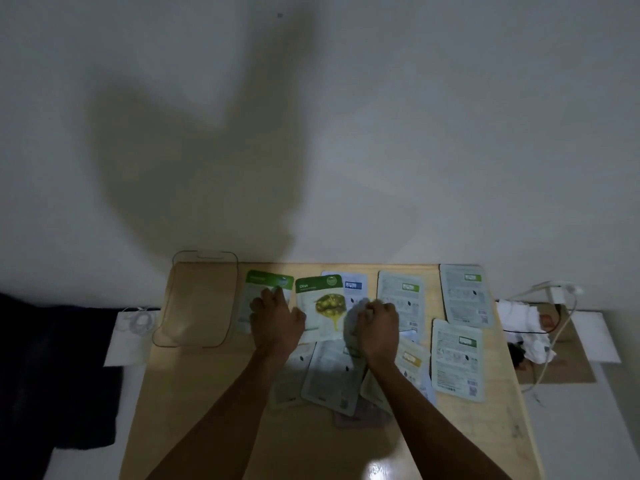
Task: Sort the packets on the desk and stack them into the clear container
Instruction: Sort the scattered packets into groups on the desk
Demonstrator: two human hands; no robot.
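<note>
The clear container [197,303] lies at the desk's [221,410] far left corner with nothing visible inside; just right of it the left hand [277,318] rests fingers-down on a green-topped packet [268,282], hiding its middle; beside it lies an olive packet [320,306]; the right hand [377,327] is curled closed around a pale packet [351,327], mostly hidden; more packets [457,358] lie face down further right, their print too dim to read; others overlap under the forearms.
</note>
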